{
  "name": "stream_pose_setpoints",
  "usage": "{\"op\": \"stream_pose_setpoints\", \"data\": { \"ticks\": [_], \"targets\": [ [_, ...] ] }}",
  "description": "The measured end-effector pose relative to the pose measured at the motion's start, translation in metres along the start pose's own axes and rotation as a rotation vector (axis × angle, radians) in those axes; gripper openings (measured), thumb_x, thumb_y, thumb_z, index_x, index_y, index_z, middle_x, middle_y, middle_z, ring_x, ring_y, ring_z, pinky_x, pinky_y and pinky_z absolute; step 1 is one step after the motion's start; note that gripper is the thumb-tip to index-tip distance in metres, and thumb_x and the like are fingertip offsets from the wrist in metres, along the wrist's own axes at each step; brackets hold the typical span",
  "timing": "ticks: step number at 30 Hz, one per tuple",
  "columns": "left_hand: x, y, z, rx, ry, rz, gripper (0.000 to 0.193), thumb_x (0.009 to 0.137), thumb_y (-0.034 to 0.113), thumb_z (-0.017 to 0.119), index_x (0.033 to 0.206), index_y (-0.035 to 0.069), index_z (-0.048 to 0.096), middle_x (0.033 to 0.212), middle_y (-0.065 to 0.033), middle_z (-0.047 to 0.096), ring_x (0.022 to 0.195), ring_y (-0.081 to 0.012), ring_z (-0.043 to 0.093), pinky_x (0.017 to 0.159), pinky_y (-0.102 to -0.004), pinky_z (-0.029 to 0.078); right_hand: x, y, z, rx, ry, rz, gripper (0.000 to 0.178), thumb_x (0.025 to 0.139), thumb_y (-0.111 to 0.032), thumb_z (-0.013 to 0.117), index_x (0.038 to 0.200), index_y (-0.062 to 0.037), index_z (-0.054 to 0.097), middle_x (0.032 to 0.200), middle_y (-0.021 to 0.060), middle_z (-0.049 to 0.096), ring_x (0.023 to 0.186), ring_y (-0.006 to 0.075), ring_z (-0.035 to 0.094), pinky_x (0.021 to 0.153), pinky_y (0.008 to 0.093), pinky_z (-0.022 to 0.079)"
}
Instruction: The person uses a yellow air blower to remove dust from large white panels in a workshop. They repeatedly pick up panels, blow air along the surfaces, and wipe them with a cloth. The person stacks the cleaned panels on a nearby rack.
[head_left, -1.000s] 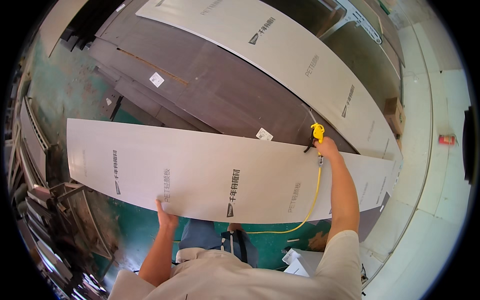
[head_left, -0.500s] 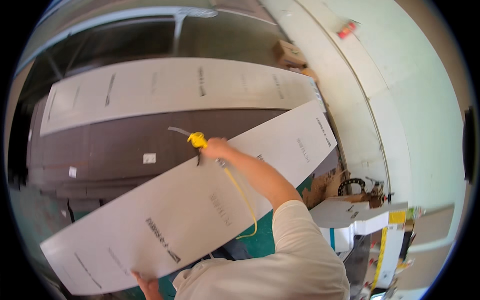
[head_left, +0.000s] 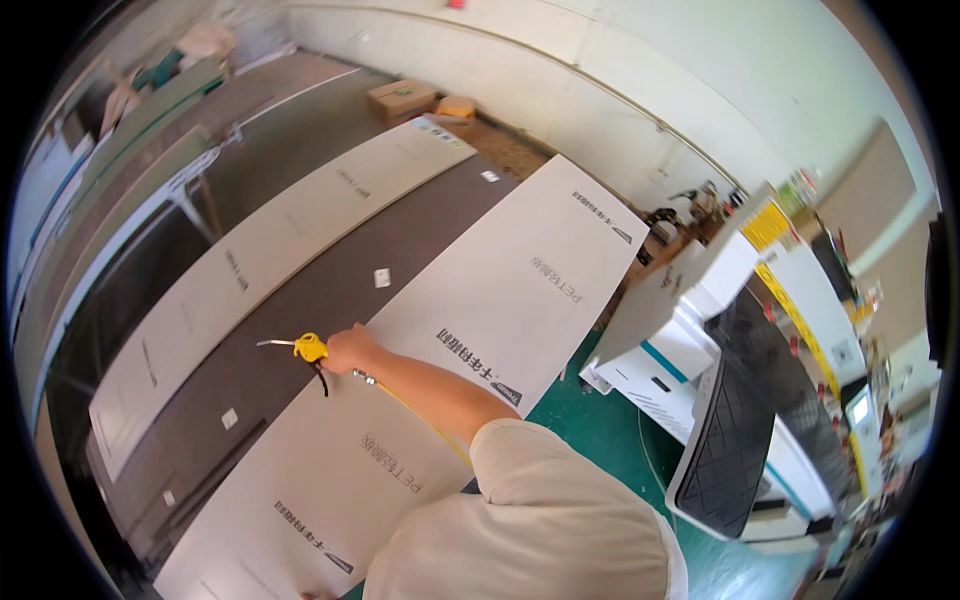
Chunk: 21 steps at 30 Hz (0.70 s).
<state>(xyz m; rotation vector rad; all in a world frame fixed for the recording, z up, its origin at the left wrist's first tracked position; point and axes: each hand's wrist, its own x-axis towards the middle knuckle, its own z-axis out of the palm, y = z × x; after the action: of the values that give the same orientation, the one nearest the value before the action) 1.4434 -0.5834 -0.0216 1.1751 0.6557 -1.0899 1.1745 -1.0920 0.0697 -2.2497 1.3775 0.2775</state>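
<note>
My right hand (head_left: 352, 349) is closed round a yellow air blow gun (head_left: 311, 348), whose thin metal nozzle points left over the dark brown stack. Its yellow hose (head_left: 425, 425) trails back past a metal fitting, partly behind my forearm. Below the hand lies a long white printed board (head_left: 515, 265), slanting from lower left to upper right. At the bottom edge of the picture, a small part of my left hand (head_left: 318, 597) shows at the board's near edge, gripping it; most of that hand is cut off.
A second white board (head_left: 265, 245) lies farther off on the brown stack (head_left: 330, 275), which carries small white labels. Beyond stand a metal frame (head_left: 185, 185) and a cardboard box (head_left: 402, 100) by the wall. A white machine (head_left: 660, 350) with a black panel (head_left: 725, 445) stands on the green floor at right.
My view has swung to the right, bringing more of the machine into sight. The blow gun stays in my right hand, and my left hand has slipped almost out of the picture.
</note>
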Motion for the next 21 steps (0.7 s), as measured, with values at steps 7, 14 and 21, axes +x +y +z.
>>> {"op": "stream_pose_setpoints", "data": {
  "ticks": [7, 14, 21],
  "targets": [
    [-0.016, 0.016, 0.001, 0.159, -0.153, -0.027, 0.065, 0.099, 0.060, 0.054, 0.139, 0.009, 0.052, 0.139, -0.0108, 0.057, 0.128, -0.0298, 0.053, 0.110, -0.0438, 0.043, -0.099, 0.015, -0.022, 0.076, 0.168, 0.118, 0.057, 0.092, -0.060, 0.055, 0.104, -0.0081, 0.075, 0.099, 0.0108, 0.076, 0.098, 0.0292, 0.071, 0.097, 0.0433, 0.041],
    [-0.005, 0.056, -0.046, 0.220, -0.310, -0.102, 0.062, 0.099, 0.058, 0.055, 0.137, 0.009, 0.054, 0.137, -0.0106, 0.058, 0.126, -0.0295, 0.053, 0.110, -0.0441, 0.043, -0.239, 0.002, -0.027, 0.081, 0.343, 0.264, 0.057, 0.092, -0.056, 0.054, 0.097, -0.0034, 0.076, 0.096, 0.0129, 0.076, 0.096, 0.0298, 0.071, 0.093, 0.0431, 0.041],
    [-0.007, 0.067, -0.079, 0.324, -0.421, -0.208, 0.059, 0.099, 0.057, 0.056, 0.135, 0.010, 0.055, 0.135, -0.0105, 0.059, 0.125, -0.0293, 0.053, 0.110, -0.0445, 0.043, -0.382, -0.011, -0.005, 0.118, 0.345, 0.455, 0.058, 0.091, -0.057, 0.053, 0.096, -0.0047, 0.077, 0.093, 0.0132, 0.075, 0.097, 0.0291, 0.070, 0.097, 0.0421, 0.040]
  ]
}}
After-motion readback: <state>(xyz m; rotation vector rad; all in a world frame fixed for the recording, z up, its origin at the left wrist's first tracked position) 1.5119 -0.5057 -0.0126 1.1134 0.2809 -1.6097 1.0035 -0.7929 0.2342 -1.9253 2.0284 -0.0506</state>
